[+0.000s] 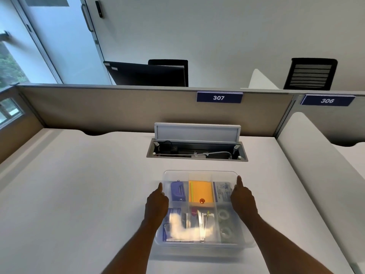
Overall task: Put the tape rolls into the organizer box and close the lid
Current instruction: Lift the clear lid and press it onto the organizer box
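A clear plastic organizer box (199, 172) lies on the white desk just in front of me. A translucent lid covers its top, with glare on the near left part. Through the lid, two clear tape rolls (224, 223) show in the near right compartment, one behind the other. My left hand (157, 204) grips the box's left side with the thumb pointing forward along the edge. On the right side my right hand (244, 200) holds it the same way. The fingers of both hands are hidden below the edges.
Other compartments hold a blue hole punch (178, 191), orange sticky notes (200, 191), a white packet (223, 191) and small stationery. Behind the box, a cable hatch (197, 150) in the desk stands open. A beige partition (118, 107) closes the far side, and a white divider (316, 165) stands on the right.
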The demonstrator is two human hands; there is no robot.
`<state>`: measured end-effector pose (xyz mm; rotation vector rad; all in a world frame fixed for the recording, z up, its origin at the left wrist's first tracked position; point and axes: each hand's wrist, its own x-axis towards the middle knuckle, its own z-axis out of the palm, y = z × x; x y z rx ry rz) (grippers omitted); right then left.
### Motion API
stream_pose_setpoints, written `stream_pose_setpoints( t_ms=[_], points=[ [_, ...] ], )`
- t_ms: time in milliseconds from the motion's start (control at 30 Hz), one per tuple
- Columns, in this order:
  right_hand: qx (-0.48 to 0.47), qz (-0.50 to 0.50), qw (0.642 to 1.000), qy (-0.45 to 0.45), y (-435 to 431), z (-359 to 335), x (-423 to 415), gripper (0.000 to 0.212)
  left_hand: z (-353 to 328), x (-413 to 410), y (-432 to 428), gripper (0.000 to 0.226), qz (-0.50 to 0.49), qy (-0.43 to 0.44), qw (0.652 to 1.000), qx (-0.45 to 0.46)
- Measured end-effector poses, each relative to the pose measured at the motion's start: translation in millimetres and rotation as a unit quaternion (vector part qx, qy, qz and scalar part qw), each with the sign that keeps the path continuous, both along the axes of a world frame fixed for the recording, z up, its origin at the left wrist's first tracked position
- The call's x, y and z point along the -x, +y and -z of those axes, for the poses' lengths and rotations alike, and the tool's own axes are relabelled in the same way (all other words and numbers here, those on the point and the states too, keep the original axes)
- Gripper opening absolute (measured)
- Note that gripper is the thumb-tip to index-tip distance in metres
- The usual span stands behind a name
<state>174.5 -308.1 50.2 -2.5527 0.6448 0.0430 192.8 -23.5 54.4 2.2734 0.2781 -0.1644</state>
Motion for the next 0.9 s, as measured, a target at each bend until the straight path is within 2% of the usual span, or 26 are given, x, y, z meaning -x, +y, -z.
stream_pose_setpoints(
  t_ms=[167,400,533,733,900],
  points=[
    [-0.038,0.022,0.998,-0.046,-5,8,1,0.051,17,17,-4,0.046,-0.019,-0.079,0.997,0.007],
    [-0.074,0.016,0.995,-0.069,-7,7,4,0.049,19,16,-3,0.044,-0.023,-0.101,0.994,0.015],
    [-0.087,-0.006,0.995,-0.050,-9,3,4,0.050,15,16,-2,0.044,-0.012,-0.085,0.996,0.024],
    [-0.130,-0.052,0.990,0.008,-19,-15,9,0.053,1,14,3,0.052,0.040,-0.008,0.999,0.036],
    [-0.095,-0.035,0.995,0.007,-12,-16,32,0.054,1,30,3,0.056,0.015,0.013,0.999,0.032]
  ],
)
